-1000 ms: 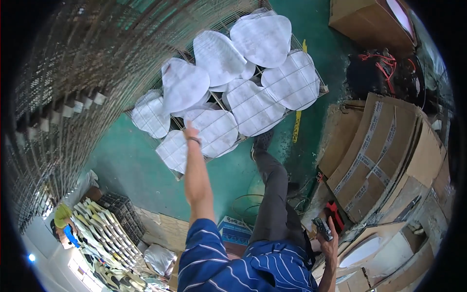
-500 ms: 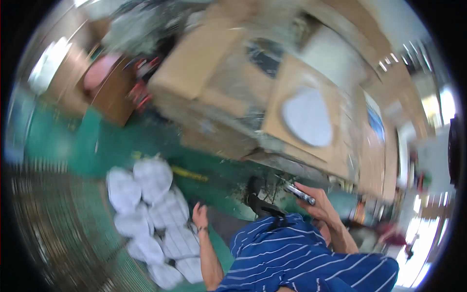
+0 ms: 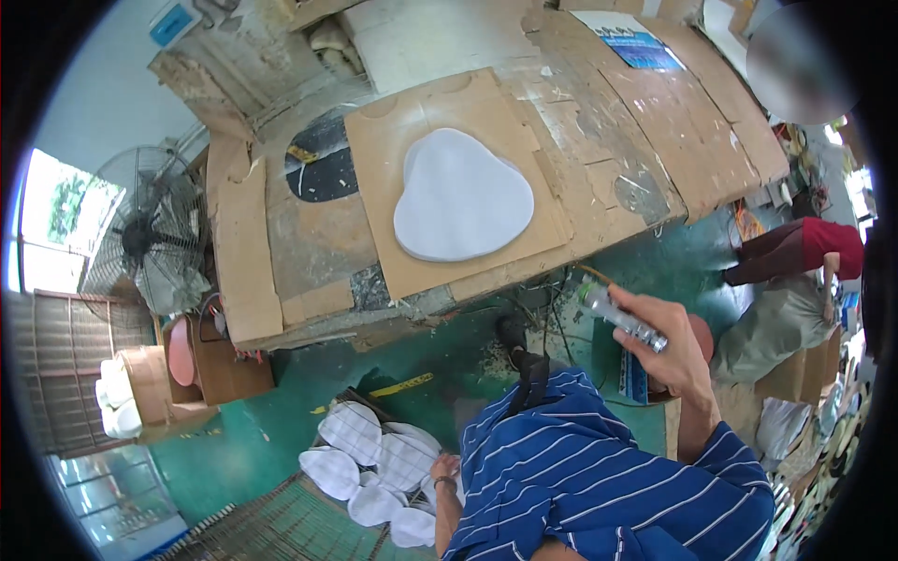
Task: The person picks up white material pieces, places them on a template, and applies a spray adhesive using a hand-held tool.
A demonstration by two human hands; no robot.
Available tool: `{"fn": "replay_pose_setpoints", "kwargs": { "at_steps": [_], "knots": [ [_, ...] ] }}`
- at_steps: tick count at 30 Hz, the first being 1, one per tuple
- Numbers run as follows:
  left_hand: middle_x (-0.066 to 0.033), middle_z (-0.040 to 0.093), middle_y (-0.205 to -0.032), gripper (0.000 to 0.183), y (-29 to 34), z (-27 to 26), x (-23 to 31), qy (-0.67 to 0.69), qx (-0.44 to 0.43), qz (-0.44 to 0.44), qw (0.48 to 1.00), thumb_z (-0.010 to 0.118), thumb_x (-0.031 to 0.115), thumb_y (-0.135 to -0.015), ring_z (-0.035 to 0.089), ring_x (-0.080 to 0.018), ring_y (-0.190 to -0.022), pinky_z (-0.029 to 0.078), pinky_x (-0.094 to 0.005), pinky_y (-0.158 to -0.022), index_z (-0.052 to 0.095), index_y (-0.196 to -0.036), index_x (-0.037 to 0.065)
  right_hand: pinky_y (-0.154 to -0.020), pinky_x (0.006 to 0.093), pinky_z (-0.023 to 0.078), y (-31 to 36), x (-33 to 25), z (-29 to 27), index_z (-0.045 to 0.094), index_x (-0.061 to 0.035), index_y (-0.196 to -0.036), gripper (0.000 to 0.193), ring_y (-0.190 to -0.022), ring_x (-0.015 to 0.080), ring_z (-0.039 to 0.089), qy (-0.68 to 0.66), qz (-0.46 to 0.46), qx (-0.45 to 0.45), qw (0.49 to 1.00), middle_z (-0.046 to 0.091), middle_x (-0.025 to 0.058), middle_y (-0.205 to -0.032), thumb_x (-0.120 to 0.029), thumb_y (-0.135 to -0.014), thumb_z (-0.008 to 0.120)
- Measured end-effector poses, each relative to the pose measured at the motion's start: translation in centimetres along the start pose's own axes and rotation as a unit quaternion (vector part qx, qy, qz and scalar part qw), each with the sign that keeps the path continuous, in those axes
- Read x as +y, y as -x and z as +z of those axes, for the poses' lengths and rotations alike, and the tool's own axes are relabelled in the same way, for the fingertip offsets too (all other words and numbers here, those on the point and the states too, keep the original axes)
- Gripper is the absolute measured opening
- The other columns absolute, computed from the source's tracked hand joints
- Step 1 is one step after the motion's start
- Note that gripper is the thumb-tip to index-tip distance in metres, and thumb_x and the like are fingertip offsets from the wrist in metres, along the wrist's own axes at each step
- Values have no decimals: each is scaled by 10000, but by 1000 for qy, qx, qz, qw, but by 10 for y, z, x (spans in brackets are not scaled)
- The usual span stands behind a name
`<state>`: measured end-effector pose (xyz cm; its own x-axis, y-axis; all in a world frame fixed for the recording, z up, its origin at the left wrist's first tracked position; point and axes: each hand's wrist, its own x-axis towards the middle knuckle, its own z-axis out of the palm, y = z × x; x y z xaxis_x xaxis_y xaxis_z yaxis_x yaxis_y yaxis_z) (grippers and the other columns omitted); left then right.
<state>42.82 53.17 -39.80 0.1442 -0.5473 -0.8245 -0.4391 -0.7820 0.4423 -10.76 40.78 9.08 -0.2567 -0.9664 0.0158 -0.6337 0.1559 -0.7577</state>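
My right hand [image 3: 662, 341] is closed around a silvery, tube-shaped tool [image 3: 622, 318] with a greenish far end, held up in front of the table edge. Its exact kind does not show. Low on my left side, my left hand [image 3: 446, 467] is at the near edge of a cluster of white rounded pads [image 3: 379, 458], some marked with grid lines. Its fingers are too small and partly hidden to read. On the table, a white rounded-triangular pad [image 3: 463, 196] lies flat on a cardboard sheet [image 3: 383, 168], apart from both hands.
The cardboard-covered table [image 3: 599, 168] spans the front. A slatted rack [image 3: 281, 528] is beneath the white pads. A standing fan [image 3: 140, 234] and cardboard boxes [image 3: 229, 360] are at left. At right, a person in a red top [image 3: 828, 248] is beside a large grey-green sack [image 3: 776, 323].
My view has swung left and the blur has cleared. My right hand still holds the silvery tool, now higher in view. My left hand has moved down to the white pads' edge.
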Motion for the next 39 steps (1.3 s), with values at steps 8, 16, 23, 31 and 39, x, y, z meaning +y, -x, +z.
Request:
{"fn": "replay_pose_setpoints", "kwargs": {
  "at_steps": [8, 16, 23, 31, 39],
  "knots": [
    [-36, 718, -1034, 285, -47, -11, 118, -174, -35, 73, 981, 641, 227, -899, 691, -235, -929, 535, -417, -809, 677, -1172, 154, -810, 361, 535, -20, 8, -14, 586, -14, -1349, 634, -949, 375, 686, -46, 5, 82, 996, 693, 205, -1076, 75, -739, 733],
    [-90, 716, -1048, 442, -55, -23, 205, 143, -7, -15, 990, 667, 171, -925, 704, -203, -886, 546, -394, -708, 574, -1350, 93, -808, 407, 540, 0, 16, -18, 594, -33, -1349, 756, -947, 420, 667, -14, 26, -62, 998, 692, 214, -1067, 134, -614, 642],
    [-76, 717, -1013, 404, -54, -14, 178, 103, -51, -61, 991, 647, 163, -932, 704, -212, -872, 534, -408, -695, 587, -1326, 99, -752, 324, 507, -5, 13, -22, 601, -3, -1339, 598, -840, 312, 668, -27, 13, 99, 995, 681, 192, -997, 42, -756, 730],
    [-80, 714, -1025, 363, -100, -40, 92, 120, -119, -84, 982, 609, 204, -933, 705, -258, -913, 529, -499, -770, 597, -1293, 153, -737, 349, 514, 18, -5, -45, 609, -5, -1324, 626, -832, 355, 669, -3, 50, 26, 998, 683, 188, -985, 95, -717, 725],
    [-89, 717, -1043, 355, -65, -2, 158, 116, -54, -106, 986, 593, 169, -945, 706, -249, -912, 540, -482, -767, 603, -1299, 142, -781, 379, 526, -8, -8, -16, 585, -19, -1364, 792, -908, 402, 668, -58, 2, -75, 995, 683, 217, -1024, 84, -579, 623]
  ]
}}
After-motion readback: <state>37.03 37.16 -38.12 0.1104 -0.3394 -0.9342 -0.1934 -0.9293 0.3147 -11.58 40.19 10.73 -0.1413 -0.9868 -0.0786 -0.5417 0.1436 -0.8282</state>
